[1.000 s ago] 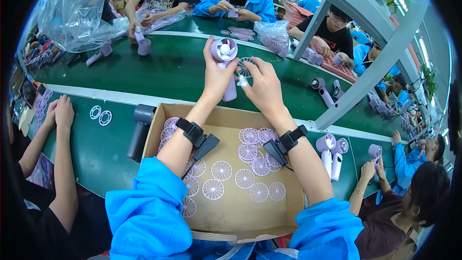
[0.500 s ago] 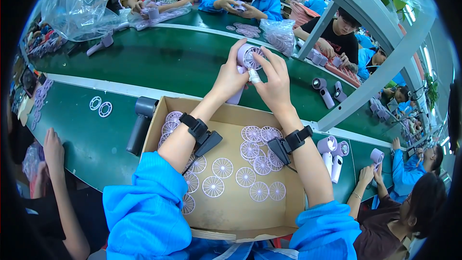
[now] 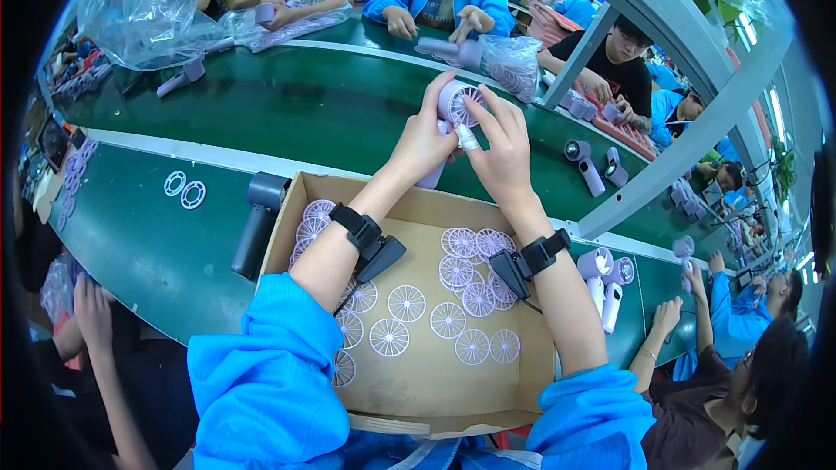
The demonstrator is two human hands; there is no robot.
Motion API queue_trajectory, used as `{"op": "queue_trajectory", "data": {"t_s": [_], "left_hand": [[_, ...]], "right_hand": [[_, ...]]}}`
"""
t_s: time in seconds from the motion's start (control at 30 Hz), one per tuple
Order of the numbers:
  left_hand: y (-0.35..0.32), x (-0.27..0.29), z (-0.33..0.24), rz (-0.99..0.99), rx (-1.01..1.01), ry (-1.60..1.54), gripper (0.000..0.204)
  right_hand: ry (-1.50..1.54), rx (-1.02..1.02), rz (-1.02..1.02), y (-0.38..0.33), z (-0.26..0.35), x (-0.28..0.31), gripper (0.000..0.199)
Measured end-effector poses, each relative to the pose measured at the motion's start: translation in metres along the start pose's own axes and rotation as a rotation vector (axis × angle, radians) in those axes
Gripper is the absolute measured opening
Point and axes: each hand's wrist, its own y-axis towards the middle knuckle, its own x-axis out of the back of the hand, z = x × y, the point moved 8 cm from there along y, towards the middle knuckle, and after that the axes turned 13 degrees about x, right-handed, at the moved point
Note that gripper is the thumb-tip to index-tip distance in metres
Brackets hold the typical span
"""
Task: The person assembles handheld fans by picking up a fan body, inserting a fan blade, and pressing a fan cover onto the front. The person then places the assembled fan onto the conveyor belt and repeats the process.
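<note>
Above the far edge of a cardboard box (image 3: 409,399), my left hand (image 3: 422,141) is closed around a lilac handheld fan (image 3: 447,103), whose round head tilts up to the right. My right hand (image 3: 501,155) grips the same fan from the right, fingertips pressed on its spoked front grille and thumb by the rim. White tape wraps that thumb. Most of the fan's handle is hidden behind my hands. Inside the box lie several round lilac spoked grilles (image 3: 406,304), spread loosely at the left and clustered at the right.
A dark grey handheld fan (image 3: 256,224) stands left of the box, near two lilac rings (image 3: 192,197). White-and-lilac fans (image 3: 613,294) lie to its right. Beyond runs a green belt (image 3: 305,109) with more fans. A grey metal post (image 3: 688,135) slants at right; co-workers sit around.
My hands keep their hold on the fan, nearly unmoved. Across the belt, a co-worker's hands have parted and a blurred lilac fan is below them. At right, another worker's fan has risen.
</note>
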Motion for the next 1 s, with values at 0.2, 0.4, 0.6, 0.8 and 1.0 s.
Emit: {"op": "queue_trajectory", "data": {"t_s": [0.2,0.4,0.6,0.8,1.0], "left_hand": [[0.003,0.000,0.005,0.031,-0.020,-0.039,0.076],[0.000,-0.016,0.009,0.124,0.008,0.141,0.074],[0.005,0.000,0.007,0.010,-0.035,-0.196,0.075],[0.002,0.004,0.000,-0.018,-0.071,-0.175,0.076],[0.001,0.001,0.000,-0.031,-0.075,-0.082,0.077]], "right_hand": [[0.009,0.023,-0.009,0.001,0.001,-0.001,0.044],[-0.016,0.054,-0.015,0.007,0.003,0.006,0.043],[-0.010,-0.018,-0.050,0.002,-0.003,0.006,0.043],[0.010,0.049,-0.028,0.003,0.002,0.005,0.045],[0.000,0.085,-0.059,0.004,0.003,0.010,0.045]]}}
